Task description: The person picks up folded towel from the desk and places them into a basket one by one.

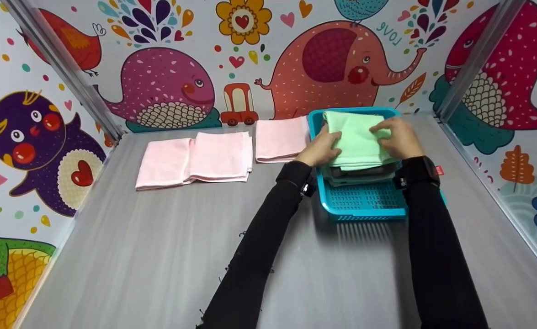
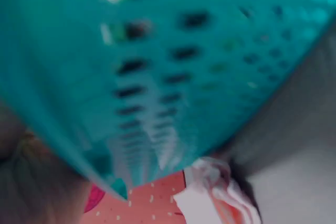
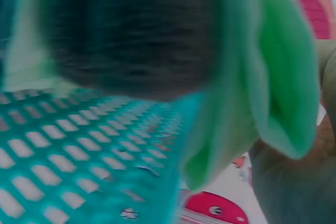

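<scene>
A folded light green towel (image 1: 357, 137) lies on top of a stack inside the turquoise plastic basket (image 1: 366, 212). My left hand (image 1: 319, 148) grips its left edge, with thumb and a finger showing on top. At the right edge my right hand (image 1: 401, 137) pinches the same towel with curled fingers. Under it show a dark folded towel (image 3: 131, 40) and more pale green cloth (image 1: 364, 179). In the left wrist view the perforated basket wall (image 2: 157, 77) hides most of the work, and only part of my left hand appears at the lower left.
Folded pink towels (image 1: 222, 155) lie left of the basket, two side by side and another pink towel (image 1: 282, 137) right against the basket's left side. Cartoon-printed walls (image 1: 250, 59) enclose the grey table (image 1: 158, 256) at the back and sides.
</scene>
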{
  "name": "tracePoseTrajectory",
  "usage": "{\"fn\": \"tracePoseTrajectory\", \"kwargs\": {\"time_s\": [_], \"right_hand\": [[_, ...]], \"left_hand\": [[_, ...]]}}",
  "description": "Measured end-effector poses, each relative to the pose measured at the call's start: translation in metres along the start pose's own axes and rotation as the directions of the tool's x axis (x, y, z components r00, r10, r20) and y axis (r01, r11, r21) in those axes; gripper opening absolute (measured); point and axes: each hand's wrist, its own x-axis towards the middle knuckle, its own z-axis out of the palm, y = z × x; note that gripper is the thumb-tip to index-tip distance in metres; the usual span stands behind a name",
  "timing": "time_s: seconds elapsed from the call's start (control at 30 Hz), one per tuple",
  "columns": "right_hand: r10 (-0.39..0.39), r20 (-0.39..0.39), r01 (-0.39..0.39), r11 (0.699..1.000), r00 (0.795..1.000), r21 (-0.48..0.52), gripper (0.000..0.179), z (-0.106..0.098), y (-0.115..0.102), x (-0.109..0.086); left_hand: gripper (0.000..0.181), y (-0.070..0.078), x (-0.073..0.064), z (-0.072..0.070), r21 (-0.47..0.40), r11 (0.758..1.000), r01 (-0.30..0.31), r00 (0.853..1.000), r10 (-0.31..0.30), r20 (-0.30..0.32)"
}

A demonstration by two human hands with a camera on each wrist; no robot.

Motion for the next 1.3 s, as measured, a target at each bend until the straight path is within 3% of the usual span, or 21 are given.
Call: {"fn": "tracePoseTrajectory", "kwargs": {"time_s": [0.07, 0.13, 0.23, 0.33, 0.5, 0.73, 0.9, 1.13, 1.3], "right_hand": [[0.004, 0.021, -0.003, 1.000, 1.000, -0.009, 0.033, 0.004, 0.005, 0.001], [-0.005, 0.049, 0.006, 1.000, 0.999, -0.026, 0.033, 0.006, 0.009, 0.002], [0.006, 0.113, -0.001, 0.999, 0.994, -0.051, 0.035, 0.008, 0.010, 0.003], [0.046, 0.193, -0.029, 0.995, 0.980, -0.091, 0.039, 0.009, 0.010, 0.003], [0.108, 0.264, -0.069, 0.986, 0.959, -0.154, 0.044, 0.009, 0.006, 0.004], [0.186, 0.269, -0.133, 0.970, 0.945, -0.204, 0.045, 0.012, 0.001, 0.004], [0.218, 0.289, -0.151, 0.960, 0.932, -0.238, 0.047, 0.013, -0.001, 0.006], [0.231, 0.312, -0.154, 0.955, 0.921, -0.252, 0.049, 0.012, -0.004, 0.007], [0.229, 0.318, -0.153, 0.957, 0.920, -0.248, 0.052, 0.014, -0.003, 0.007]], "left_hand": [[0.056, -0.001, 0.000, 0.005, 0.047, 0.998, 0.030, 0.999, -0.029, -0.015], [0.056, -0.001, 0.001, 0.009, 0.155, 0.987, 0.043, 0.998, -0.037, -0.043], [0.054, -0.002, 0.000, 0.014, 0.343, 0.937, 0.064, 0.997, -0.045, -0.063], [0.054, -0.005, -0.003, 0.017, 0.437, 0.896, 0.072, 0.997, -0.068, -0.024], [0.055, -0.007, -0.006, 0.018, 0.422, 0.902, 0.090, 0.995, -0.103, 0.008], [0.055, -0.008, -0.007, 0.020, 0.429, 0.899, 0.089, 0.994, -0.105, 0.014], [0.055, -0.007, -0.007, 0.020, 0.457, 0.883, 0.106, 0.991, -0.130, 0.022], [0.057, -0.002, -0.004, 0.021, 0.524, 0.841, 0.131, 0.987, -0.159, 0.010], [0.057, -0.002, -0.005, 0.022, 0.528, 0.838, 0.136, 0.987, -0.163, 0.005]]}}
